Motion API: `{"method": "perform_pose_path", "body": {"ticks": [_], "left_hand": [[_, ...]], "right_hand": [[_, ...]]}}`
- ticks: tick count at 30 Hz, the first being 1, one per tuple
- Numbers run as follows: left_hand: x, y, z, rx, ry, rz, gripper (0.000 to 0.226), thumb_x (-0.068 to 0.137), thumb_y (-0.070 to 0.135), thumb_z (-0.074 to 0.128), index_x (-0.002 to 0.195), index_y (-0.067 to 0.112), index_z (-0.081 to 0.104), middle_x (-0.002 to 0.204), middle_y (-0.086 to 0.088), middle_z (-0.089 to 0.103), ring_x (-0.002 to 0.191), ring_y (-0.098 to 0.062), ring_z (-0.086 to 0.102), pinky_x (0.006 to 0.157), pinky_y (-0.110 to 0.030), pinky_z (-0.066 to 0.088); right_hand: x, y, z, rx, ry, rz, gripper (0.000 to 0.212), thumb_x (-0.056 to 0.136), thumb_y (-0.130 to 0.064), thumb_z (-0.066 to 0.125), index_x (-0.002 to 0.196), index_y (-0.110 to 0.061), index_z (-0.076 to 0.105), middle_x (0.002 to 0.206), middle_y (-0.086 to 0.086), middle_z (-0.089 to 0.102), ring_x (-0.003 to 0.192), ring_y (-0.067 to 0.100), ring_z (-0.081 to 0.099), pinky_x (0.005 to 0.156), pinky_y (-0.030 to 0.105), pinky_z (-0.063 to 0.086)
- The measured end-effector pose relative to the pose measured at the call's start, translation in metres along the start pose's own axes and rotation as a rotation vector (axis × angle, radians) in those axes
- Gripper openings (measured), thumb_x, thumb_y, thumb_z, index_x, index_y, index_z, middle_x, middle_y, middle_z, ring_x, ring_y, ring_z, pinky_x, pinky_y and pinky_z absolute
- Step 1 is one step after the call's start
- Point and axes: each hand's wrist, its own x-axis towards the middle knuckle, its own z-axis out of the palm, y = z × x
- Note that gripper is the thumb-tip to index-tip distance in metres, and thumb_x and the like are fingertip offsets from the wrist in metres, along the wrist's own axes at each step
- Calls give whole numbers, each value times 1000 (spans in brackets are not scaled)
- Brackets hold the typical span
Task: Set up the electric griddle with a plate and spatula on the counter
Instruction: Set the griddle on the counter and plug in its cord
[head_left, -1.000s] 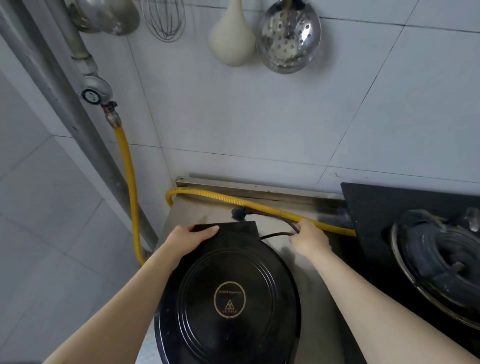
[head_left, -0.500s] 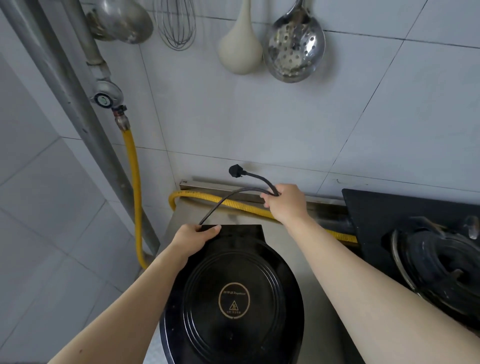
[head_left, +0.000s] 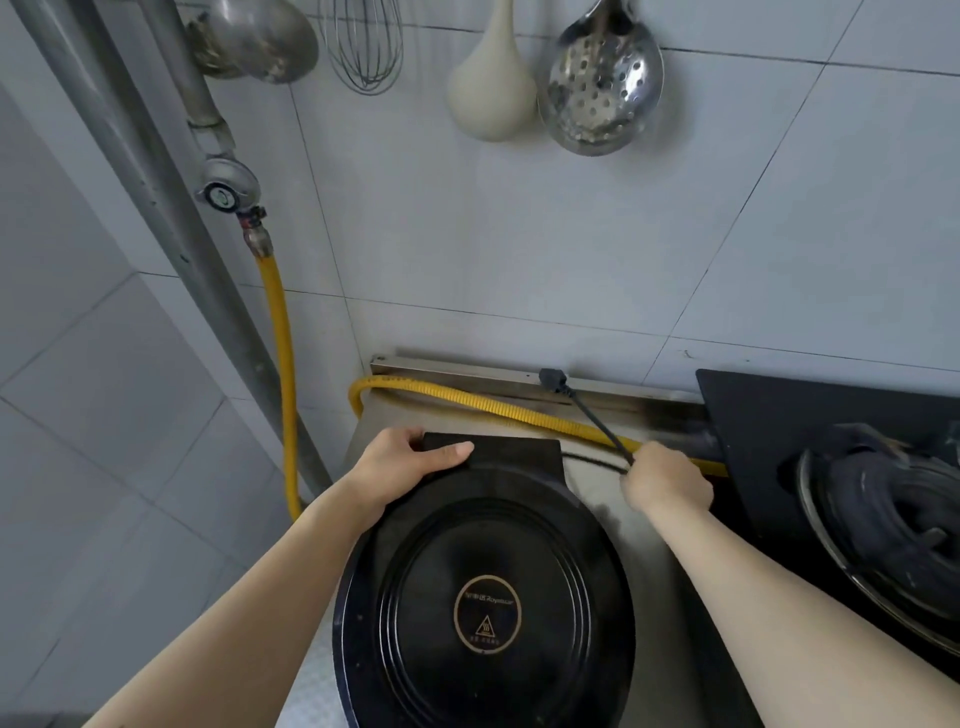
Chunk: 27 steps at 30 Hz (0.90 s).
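Observation:
The round black electric griddle (head_left: 485, 613), lid closed, sits on the steel counter (head_left: 613, 519) in front of me. My left hand (head_left: 410, 460) grips the griddle's rear hinge block at its far left corner. My right hand (head_left: 662, 480) is closed on the griddle's black power cord (head_left: 597, 423), just right of the hinge block. The cord runs up and left from my fist to its plug (head_left: 551, 379), which lies near the counter's back rail. No plate or spatula for the counter is in view.
A yellow gas hose (head_left: 498, 408) runs along the back of the counter, under the cord. A black gas stove (head_left: 883, 514) with a burner stands at the right. On the tiled wall hang a ladle (head_left: 260, 41), a whisk (head_left: 363, 47), a cream utensil (head_left: 491, 98) and a slotted spoon (head_left: 600, 88). The counter ends at the left.
My right hand first lifted the cord toward the wall, then came back down to the right of the hinge block; the plug now lies by the back rail. My left hand stayed put.

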Motion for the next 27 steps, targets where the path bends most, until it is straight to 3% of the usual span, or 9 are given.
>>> {"method": "perform_pose_path", "body": {"ticks": [4, 7, 10, 14, 20, 23, 27], "left_hand": [[0, 0, 0, -14, -16, 10, 55, 60, 51, 78, 99, 14, 66, 94, -7, 74, 83, -20, 72, 67, -29, 57], [7, -3, 1, 8, -23, -25, 61, 63, 53, 76, 106, 12, 63, 102, -9, 71, 89, -22, 70, 75, -31, 57], [18, -5, 1, 85, -46, -61, 57, 72, 52, 71, 111, 11, 59, 108, -9, 68, 96, -24, 66, 87, -37, 54], [31, -9, 0, 119, -95, -93, 47, 77, 49, 67, 108, 14, 60, 104, -8, 68, 92, -23, 67, 76, -32, 54], [36, -13, 3, 165, -98, -122, 50, 81, 50, 64, 115, 15, 59, 104, -4, 67, 89, -18, 67, 67, -25, 52], [33, -7, 8, 245, 50, -70, 56, 84, 45, 62, 128, 13, 49, 121, -5, 58, 103, -19, 57, 80, -27, 45], [24, 25, 11, 267, 160, 56, 61, 87, 43, 60, 136, 13, 43, 136, -8, 51, 123, -26, 49, 95, -36, 40]], "right_hand": [[-7, 9, 7, -145, -50, 14, 13, 91, -12, 54, 97, -13, 65, 66, 0, 45, 73, 21, 52, 62, 30, 40], [-11, 10, 10, -57, -84, 15, 13, 92, -15, 53, 98, -13, 65, 78, 2, 58, 76, 22, 57, 59, 27, 41], [-10, 11, 10, 201, -120, 9, 21, 96, -25, 49, 102, -14, 66, 91, 7, 69, 78, 26, 67, 60, 27, 47], [-7, 1, 1, 484, -6, -74, 18, 94, -26, 55, 96, -16, 70, 91, 6, 72, 76, 28, 70, 76, 40, 59], [-6, -17, -14, 667, 101, -187, 17, 92, -28, 61, 93, -14, 71, 83, 2, 72, 80, 19, 67, 71, 31, 55], [-8, -21, -27, 771, 138, -162, 15, 91, -25, 60, 89, -15, 71, 84, -1, 69, 82, 14, 62, 61, 17, 40], [-17, -26, -51, 924, 128, -179, 10, 89, -23, 63, 84, -19, 71, 79, -5, 68, 83, 14, 63, 70, 24, 46]]}}
